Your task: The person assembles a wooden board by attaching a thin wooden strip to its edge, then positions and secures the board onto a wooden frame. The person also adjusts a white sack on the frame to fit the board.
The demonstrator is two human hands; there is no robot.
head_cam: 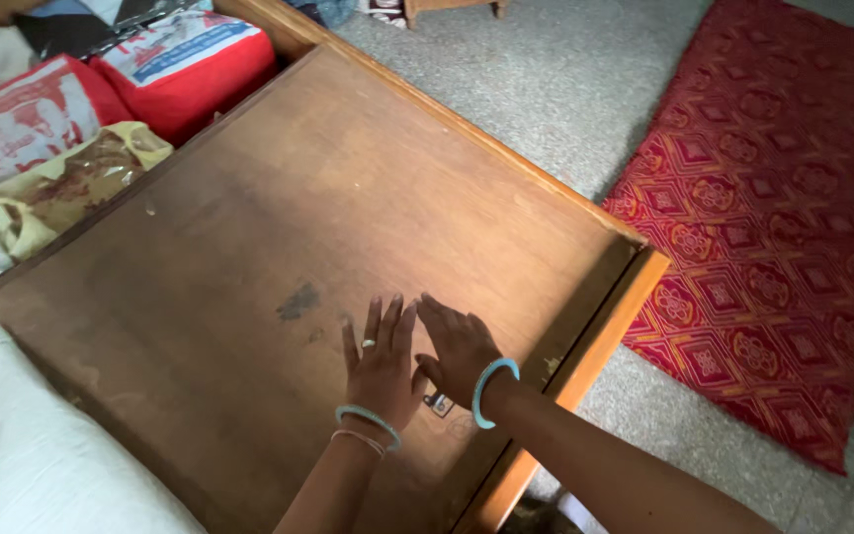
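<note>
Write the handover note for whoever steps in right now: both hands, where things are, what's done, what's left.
Left hand: flat, fingers spread, palm down on the large brown wooden board.
Right hand: also flat on the board, beside the left, just above a small metal latch near the board's edge.
Neither hand grips anything.
Board lies flat in its wooden frame; at the far end the red fabric bags in the storage space show uncovered.
Red patterned mattress lies on the floor.
Done: board is down.
Left: latch untouched.
</note>
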